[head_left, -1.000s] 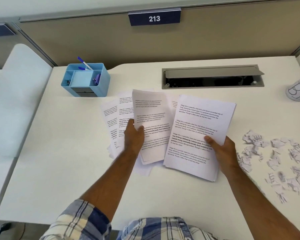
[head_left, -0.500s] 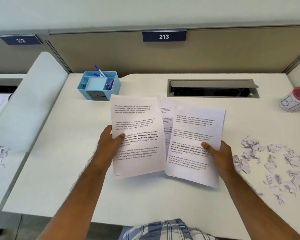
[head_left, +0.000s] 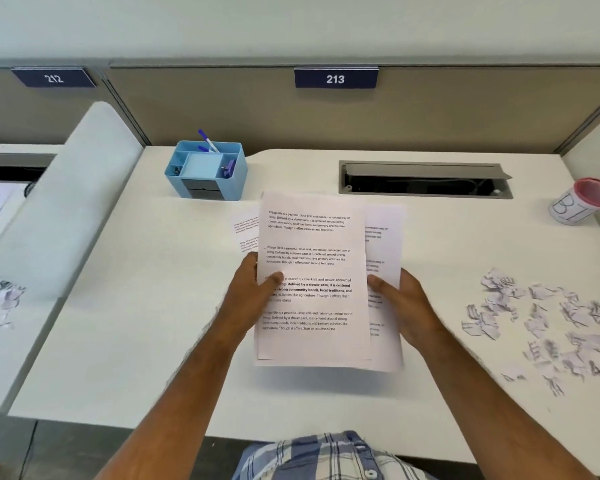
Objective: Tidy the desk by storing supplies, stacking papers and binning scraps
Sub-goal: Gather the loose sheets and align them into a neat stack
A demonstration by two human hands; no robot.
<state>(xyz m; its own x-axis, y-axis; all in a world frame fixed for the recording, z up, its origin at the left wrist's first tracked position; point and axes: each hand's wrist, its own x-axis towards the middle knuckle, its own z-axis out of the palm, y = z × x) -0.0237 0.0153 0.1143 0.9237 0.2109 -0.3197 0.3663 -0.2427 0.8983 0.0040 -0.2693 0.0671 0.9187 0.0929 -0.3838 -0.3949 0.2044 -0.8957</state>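
Both hands hold one bundle of printed sheets (head_left: 312, 271) above the desk (head_left: 146, 341). Left hand (head_left: 248, 294) grips the bundle's left edge, thumb laid across the top page over the bold lines of text, remaining fingers hidden beneath. Right hand (head_left: 400, 303) grips the right side, thumb pressed on a lower sheet that projects from under the top page; its other fingers are likewise out of sight under the paper. Both forearms extend forward from the lower frame and converge on the bundle, wrists roughly level.

Sheets are not squared: one corner shows at the upper left behind the top page, and a further sheet stands out along the right edge.

Ahead of the grip, an open cable hatch (head_left: 425, 178) is set into the desk surface. To the right of the grip, well apart, lies a scatter of torn paper scraps (head_left: 541, 317). Ahead and to the left stands a blue desk organizer (head_left: 207, 173) with a pen (head_left: 207, 140) upright in a rear compartment. Far right, near the desk edge, sits a pink-rimmed cup (head_left: 584, 202), tilted, with hand-drawn letters on its side. Number plate 213 (head_left: 336, 78) is fixed to the partition beyond.
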